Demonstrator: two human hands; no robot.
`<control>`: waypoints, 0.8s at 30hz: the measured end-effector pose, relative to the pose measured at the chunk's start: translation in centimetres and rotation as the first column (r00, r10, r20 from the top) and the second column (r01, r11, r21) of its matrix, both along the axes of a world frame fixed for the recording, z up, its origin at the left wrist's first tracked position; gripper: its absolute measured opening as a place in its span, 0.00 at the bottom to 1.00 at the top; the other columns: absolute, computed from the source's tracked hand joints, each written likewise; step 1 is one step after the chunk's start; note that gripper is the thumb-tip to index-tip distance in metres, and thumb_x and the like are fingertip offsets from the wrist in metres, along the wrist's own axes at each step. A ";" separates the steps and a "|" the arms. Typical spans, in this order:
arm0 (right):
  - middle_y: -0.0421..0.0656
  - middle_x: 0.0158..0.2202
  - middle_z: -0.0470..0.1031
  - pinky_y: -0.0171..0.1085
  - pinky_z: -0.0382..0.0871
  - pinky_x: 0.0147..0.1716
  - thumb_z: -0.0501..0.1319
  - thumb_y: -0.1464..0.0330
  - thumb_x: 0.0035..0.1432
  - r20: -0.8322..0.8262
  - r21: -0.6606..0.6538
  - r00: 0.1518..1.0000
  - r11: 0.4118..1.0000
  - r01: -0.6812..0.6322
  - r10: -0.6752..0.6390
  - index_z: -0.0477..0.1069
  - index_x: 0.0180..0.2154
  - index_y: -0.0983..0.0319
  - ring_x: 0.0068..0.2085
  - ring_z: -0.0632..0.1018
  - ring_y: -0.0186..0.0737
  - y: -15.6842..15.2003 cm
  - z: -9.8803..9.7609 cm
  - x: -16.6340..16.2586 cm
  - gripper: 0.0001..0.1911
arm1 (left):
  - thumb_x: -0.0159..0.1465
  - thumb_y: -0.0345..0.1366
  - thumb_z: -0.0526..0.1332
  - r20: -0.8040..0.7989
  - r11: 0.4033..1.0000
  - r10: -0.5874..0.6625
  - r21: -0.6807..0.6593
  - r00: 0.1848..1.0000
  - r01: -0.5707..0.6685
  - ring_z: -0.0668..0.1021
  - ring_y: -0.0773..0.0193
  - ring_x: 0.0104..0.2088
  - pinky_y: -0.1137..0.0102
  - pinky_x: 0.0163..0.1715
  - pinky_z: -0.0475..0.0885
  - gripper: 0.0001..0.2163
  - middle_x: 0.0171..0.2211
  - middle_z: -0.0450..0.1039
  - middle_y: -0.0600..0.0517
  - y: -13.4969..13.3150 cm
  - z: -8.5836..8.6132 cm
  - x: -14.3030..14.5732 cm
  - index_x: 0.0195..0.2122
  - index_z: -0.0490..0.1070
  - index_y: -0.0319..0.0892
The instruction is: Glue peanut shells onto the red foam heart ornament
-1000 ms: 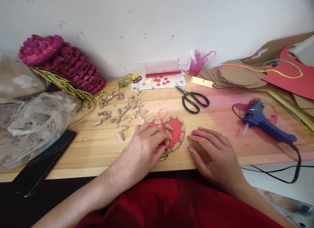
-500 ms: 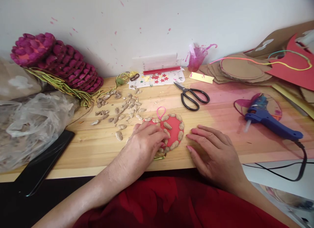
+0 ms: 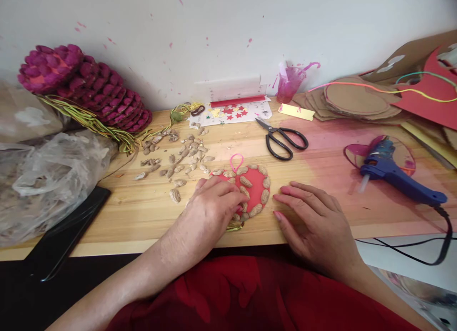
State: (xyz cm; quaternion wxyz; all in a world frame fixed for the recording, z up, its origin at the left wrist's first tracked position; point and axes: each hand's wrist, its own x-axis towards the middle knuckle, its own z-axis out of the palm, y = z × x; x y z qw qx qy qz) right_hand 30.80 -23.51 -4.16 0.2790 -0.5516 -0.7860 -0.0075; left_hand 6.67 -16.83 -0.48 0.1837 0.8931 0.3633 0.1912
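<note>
A red heart-shaped card (image 3: 255, 184) with a pink loop lies near the front of the wooden table (image 3: 143, 212). Peanut shells are stuck around its rim and down its middle. My left hand (image 3: 210, 209) lies on the heart's left half, fingers bent and pressing on the shells there. My right hand (image 3: 314, 221) rests flat on the table just right of the heart, fingers stretched out, holding nothing. Loose peanut shells (image 3: 180, 157) are scattered behind my left hand.
Black scissors (image 3: 283, 140) lie behind the heart. A blue glue gun (image 3: 400, 176) with a black cord lies at the right. Purple shell ornaments (image 3: 93, 91) are stacked at the back left, plastic bags (image 3: 46, 179) at the left, cardboard discs (image 3: 357, 100) at the back right.
Both hands stay where they were on and beside the heart. Only the view has shifted slightly.
</note>
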 end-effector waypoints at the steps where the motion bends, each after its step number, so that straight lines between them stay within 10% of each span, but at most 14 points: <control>1: 0.50 0.49 0.81 0.53 0.70 0.52 0.66 0.70 0.57 0.002 -0.002 1.000 1.000 0.001 -0.001 0.74 0.49 0.61 0.55 0.76 0.56 0.0 0.0 0.0 0.16 | 0.69 0.29 0.59 -0.003 1.000 -0.002 0.001 1.000 0.002 0.75 0.58 0.43 0.60 0.45 0.64 0.09 0.41 0.79 0.51 0.0 0.0 0.0 0.44 0.77 0.47; 24: 0.50 0.48 0.81 0.54 0.70 0.51 0.67 0.69 0.57 0.002 0.007 1.000 1.000 0.005 -0.005 0.75 0.49 0.61 0.54 0.76 0.56 -0.1 0.0 0.0 0.16 | 0.69 0.30 0.58 -0.024 1.000 0.011 0.008 1.000 -0.011 0.74 0.58 0.44 0.60 0.46 0.63 0.08 0.43 0.78 0.51 -0.3 -0.1 0.2 0.45 0.76 0.46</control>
